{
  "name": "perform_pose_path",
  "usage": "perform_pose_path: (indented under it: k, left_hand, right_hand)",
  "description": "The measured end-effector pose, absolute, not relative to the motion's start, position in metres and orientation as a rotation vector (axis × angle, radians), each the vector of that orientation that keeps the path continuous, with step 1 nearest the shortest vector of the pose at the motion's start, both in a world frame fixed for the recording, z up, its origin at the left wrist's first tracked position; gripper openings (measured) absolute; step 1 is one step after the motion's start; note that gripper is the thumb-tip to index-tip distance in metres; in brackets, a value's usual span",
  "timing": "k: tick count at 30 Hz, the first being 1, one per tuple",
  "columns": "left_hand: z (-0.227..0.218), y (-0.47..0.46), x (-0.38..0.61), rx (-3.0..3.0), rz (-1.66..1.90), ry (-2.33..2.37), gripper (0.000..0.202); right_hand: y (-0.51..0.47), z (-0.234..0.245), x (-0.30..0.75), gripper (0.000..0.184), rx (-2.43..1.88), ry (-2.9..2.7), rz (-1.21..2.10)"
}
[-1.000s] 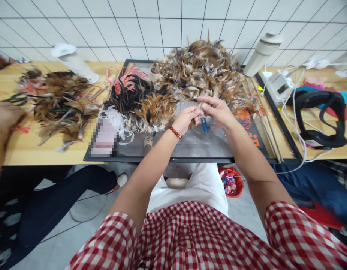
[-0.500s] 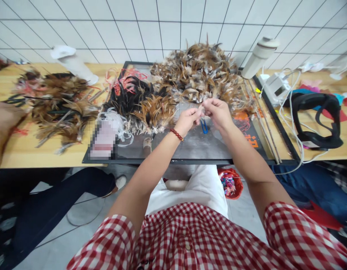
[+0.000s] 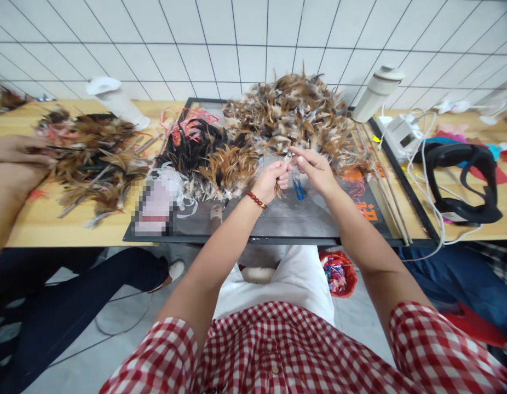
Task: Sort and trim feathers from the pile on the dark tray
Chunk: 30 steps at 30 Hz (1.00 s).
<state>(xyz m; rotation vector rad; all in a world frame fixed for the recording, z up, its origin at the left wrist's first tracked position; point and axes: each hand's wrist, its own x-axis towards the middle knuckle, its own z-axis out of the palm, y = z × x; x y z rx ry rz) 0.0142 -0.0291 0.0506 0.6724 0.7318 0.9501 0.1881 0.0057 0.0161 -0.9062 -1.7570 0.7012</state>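
Over the dark mat [image 3: 303, 224], my left hand [image 3: 273, 179] is closed round a small brown feather [image 3: 280, 191]. Its pale quill end pokes up past the thumb, and part of it is hidden in the fingers. My right hand [image 3: 317, 171] is close by at that pale end, index finger stretched out and thumb a little apart from it. Just below my hands lies a small blue U-shaped tool [image 3: 298, 189], like thread snips. Behind them rises a big heap of brown feathers [image 3: 290, 109]. Black feathers [image 3: 191, 145] and a ginger feather bunch [image 3: 226, 161] lie to the left.
White plastic strips [image 3: 169, 178] and a blurred-out phone-like object [image 3: 155, 208] lie at left. A co-worker's hand [image 3: 23, 153] is beside more feathers [image 3: 101, 158]. Thin sticks [image 3: 385, 189], a white bottle [image 3: 376, 96], a power strip [image 3: 401, 134] and a black headset [image 3: 462, 183] stand right.
My right hand's index finger has straightened and its thumb has parted from it. My left fingers have curled in, and the brown feather now shows below them. The view has tilted slightly up.
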Motion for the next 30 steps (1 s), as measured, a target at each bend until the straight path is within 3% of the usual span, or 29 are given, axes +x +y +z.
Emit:
perform_pose_path:
  k: [9, 19, 30]
  left_hand:
    - [0.05, -0.028, 0.018, 0.666, 0.968, 0.753, 0.026]
    - [0.046, -0.03, 0.022, 0.744, 0.97, 0.731, 0.027]
    - [0.043, -0.031, 0.024, 0.766, 0.993, 0.788, 0.035]
  right_hand:
    - [-0.001, 0.024, 0.183, 0.063, -0.956, -1.765, 0.75]
    - [-0.006, 0.026, 0.17, 0.061, -0.951, -1.34, 1.198]
    - [-0.007, 0.028, 0.166, 0.057, -0.967, -1.351, 1.084]
